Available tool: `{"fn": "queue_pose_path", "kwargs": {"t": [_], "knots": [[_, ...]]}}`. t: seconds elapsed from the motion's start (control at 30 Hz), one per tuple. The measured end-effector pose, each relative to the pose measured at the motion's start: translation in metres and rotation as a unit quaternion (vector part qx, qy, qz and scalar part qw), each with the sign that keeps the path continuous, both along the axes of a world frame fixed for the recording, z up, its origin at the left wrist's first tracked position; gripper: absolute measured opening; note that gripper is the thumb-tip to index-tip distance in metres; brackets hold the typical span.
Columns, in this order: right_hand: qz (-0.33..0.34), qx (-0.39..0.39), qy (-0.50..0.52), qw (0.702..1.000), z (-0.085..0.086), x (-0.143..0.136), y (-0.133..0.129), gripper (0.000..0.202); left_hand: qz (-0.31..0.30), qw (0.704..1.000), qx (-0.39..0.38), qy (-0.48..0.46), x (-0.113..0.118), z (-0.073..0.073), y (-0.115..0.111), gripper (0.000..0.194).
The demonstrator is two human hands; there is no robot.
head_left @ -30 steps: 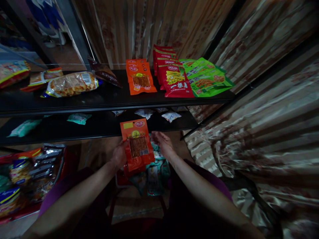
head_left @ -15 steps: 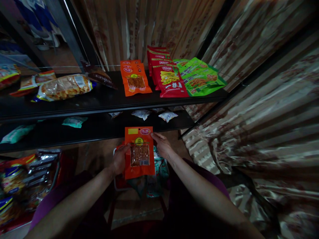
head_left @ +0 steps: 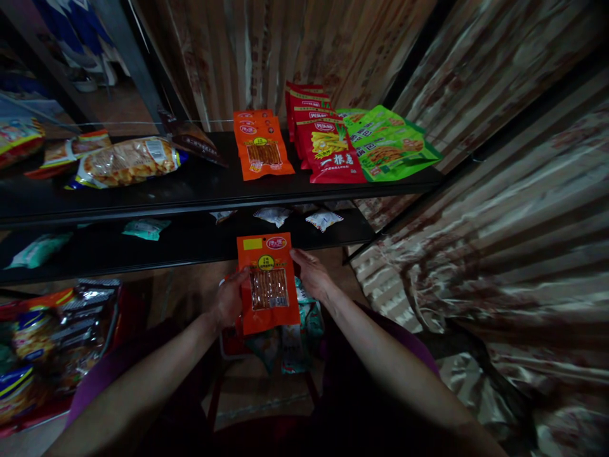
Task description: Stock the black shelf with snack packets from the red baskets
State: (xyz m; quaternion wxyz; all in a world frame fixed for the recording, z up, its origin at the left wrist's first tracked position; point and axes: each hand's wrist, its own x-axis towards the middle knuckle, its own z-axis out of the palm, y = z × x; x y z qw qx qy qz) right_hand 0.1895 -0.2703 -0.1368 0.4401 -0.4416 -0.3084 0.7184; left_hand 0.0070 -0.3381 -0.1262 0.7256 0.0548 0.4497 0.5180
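Note:
An orange snack packet [head_left: 269,285] with a clear window showing brown sticks is held upright in front of me, below the shelf edge. My left hand [head_left: 231,298] grips its left side, thumb on the front. On its upper right edge my right hand [head_left: 310,274] is closed, the other fingers behind the packet. Matching orange packets [head_left: 263,149] stand overlapped on the black upper shelf [head_left: 200,190]. Beside them lean red snack packets [head_left: 333,149] and green snack packets [head_left: 392,146]. Under the held packet, green-and-white packets [head_left: 292,349] lie partly hidden.
Along the upper shelf's left lie a bag of golden snacks [head_left: 128,163] and a dark brown packet [head_left: 193,139]. Small white packets [head_left: 324,219] and teal packets [head_left: 146,228] rest on the lower shelf. A red basket [head_left: 42,412] of snacks stands lower left; a curtain [head_left: 442,254] hangs at right.
The held orange packet has risen slightly and tilted a little, with both hands still on it. The shelf scene has shifted slightly right in view.

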Motion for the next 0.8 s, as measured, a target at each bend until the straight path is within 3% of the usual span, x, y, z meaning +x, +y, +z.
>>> {"fn": "queue_pose_path", "kwargs": {"t": [0.2, 0.43, 0.63, 0.8], "knots": [[0.052, -0.014, -0.007, 0.999, -0.001, 0.000, -0.006, 0.034, 0.015, 1.000, -0.015, 0.000, 0.001, 0.018, 0.008, 0.031], [0.032, -0.022, -0.015, 0.999, -0.006, -0.001, -0.004, 0.036, 0.006, 0.999, -0.013, -0.038, -0.005, 0.011, 0.013, 0.031], [-0.003, -0.025, -0.025, 0.999, -0.010, -0.003, 0.000, 0.035, -0.006, 0.999, 0.021, -0.032, -0.005, 0.016, 0.016, 0.033], [-0.011, -0.031, -0.030, 0.999, -0.015, -0.001, 0.003, 0.035, -0.011, 1.000, -0.008, -0.027, -0.004, 0.014, 0.011, 0.027]]}}
